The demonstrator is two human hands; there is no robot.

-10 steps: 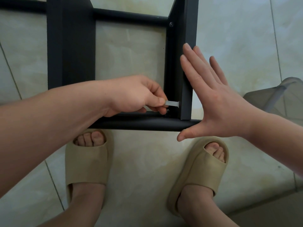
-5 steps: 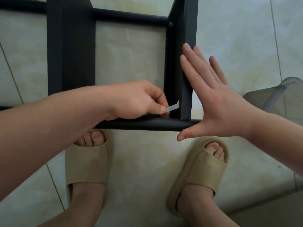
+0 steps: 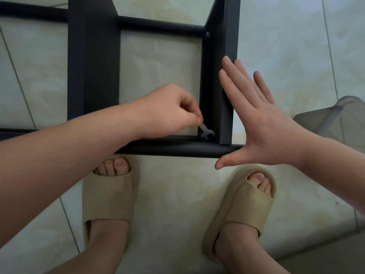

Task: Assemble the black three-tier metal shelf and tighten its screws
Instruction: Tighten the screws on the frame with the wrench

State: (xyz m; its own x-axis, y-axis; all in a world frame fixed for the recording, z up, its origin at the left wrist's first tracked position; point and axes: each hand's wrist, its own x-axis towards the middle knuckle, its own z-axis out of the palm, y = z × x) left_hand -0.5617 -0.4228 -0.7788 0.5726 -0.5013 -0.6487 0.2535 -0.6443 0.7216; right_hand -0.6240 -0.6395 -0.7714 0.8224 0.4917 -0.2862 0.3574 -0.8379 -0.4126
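Right hand [image 3: 262,123] is doing the boring job here. It's lying flat and open, fingers straight, pressing on the outer face of the angle post [image 3: 227,95], with the thumb stretching out under the end of the round crossbar [image 3: 177,149]. My guess is it's bracing the corner so the frame isn't twisting or sliding on the tile floor [image 3: 296,46] while the fastener is getting turned.

Going big to small: the black shelf [image 3: 94,66] is sitting on the floor right in front of the person's sandals [image 3: 109,196], filling the top half of the view, within easy reach of both hands. The post is running away from the camera along the frame's right side and the crossbar is crossing nearest the toes. They're meeting at the corner just left of the right palm.

Left hand [image 3: 173,113] is sitting inside the frame, fingers curled, pinching the handle end of a small flat wrench [image 3: 206,132]. The wrench is angling down and right from the fingertips, and its open end seems to be sitting on the screw [image 3: 202,135] at that inside corner, just below and right of the knuckles. Short tool, tight corner, so I'm guessing it's only allowing small swings. Another screw [image 3: 207,34] is showing at the far joint, but I can't tell if it's tight.
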